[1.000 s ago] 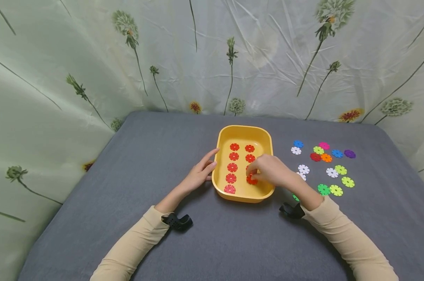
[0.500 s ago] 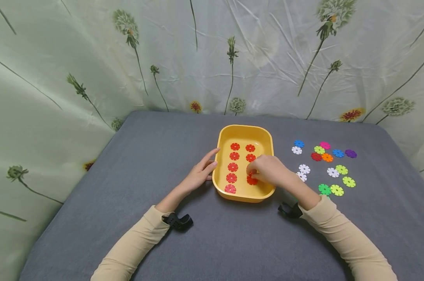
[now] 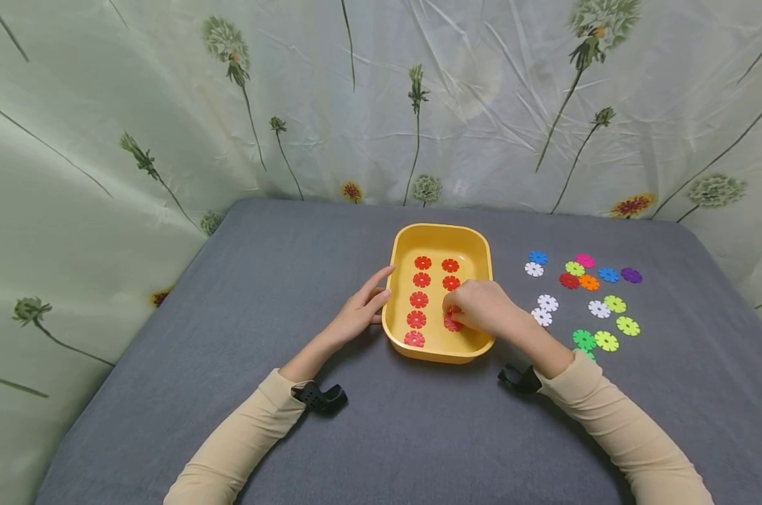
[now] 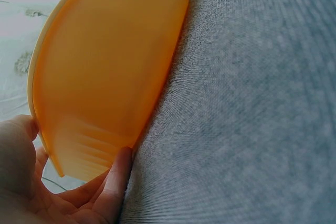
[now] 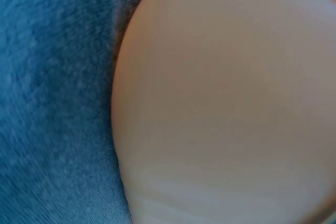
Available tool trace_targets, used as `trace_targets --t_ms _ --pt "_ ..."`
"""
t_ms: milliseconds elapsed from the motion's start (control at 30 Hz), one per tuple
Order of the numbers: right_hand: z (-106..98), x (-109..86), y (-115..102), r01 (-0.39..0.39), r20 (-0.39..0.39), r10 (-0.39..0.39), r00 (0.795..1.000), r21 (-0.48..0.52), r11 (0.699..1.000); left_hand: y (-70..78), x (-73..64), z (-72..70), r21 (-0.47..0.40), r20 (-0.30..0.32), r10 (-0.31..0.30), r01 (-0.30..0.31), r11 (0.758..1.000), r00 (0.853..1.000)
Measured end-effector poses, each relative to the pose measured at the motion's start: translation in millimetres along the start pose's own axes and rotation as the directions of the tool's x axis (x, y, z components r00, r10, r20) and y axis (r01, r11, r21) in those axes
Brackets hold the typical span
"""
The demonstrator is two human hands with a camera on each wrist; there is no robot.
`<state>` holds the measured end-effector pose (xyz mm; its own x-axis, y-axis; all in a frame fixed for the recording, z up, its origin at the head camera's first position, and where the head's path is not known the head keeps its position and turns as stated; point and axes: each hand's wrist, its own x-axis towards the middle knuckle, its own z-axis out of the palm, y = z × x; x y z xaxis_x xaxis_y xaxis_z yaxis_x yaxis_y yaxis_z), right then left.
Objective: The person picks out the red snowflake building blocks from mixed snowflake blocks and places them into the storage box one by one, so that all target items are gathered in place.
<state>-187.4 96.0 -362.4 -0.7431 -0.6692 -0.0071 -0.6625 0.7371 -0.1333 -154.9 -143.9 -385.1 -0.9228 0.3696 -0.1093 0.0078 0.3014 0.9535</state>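
A yellow plastic tub [image 3: 436,354] stands on the grey cloth. On its floor lie red snowflake building discs [image 3: 421,280] in two columns, the left one fully visible. My right hand [image 3: 479,305] reaches into the tub, fingers curled down, pinching a red snowflake disc [image 3: 453,323] at the near end of the right column. It hides part of that column. My left hand [image 3: 353,315] rests against the tub's left side with its fingers extended. In the left wrist view, its fingertips touch the outer wall [image 4: 105,66] and rim. The right wrist view is mostly filled by bare skin.
To the right of the tub, loose snowflake discs are scattered in white [image 3: 547,303], green [image 3: 584,339], yellow-green [image 3: 627,325], blue [image 3: 608,274], purple [image 3: 631,275] and other colours. A flower-printed curtain [image 3: 355,105] hangs behind the grey table cloth [image 3: 292,252].
My right hand has barely shifted, and the disc at its fingertips sits slightly differently. The right forearm has drawn a little to the left. My left hand stays on the tub.
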Motion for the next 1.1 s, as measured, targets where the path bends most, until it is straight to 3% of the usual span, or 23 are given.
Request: trace_targets --t_ms 133,433,900,1100 --pt "0 -0.1 -1 -0.015 -0.002 0.015 1.0 -0.011 1.0 0.7 -0.1 0.3 0.006 -0.001 0.01 -0.01 1.0 1.0" --pt "-1 -3.7 -2 -0.008 0.018 0.008 1.0 0.014 1.0 -26.9 13.6 0.0 0.008 -0.013 -0.009 0.009 1.0 1.0" --pt "-1 -4.5 -5 -0.027 0.063 0.027 0.998 -0.015 1.0 -28.4 14.0 0.8 0.025 -0.04 0.003 -0.002 1.0 0.999" --pt "-4 -5.2 -5 -0.022 0.064 0.021 0.998 0.023 0.999 -28.5 13.5 0.5 0.01 -0.036 -0.001 0.002 1.0 0.999"
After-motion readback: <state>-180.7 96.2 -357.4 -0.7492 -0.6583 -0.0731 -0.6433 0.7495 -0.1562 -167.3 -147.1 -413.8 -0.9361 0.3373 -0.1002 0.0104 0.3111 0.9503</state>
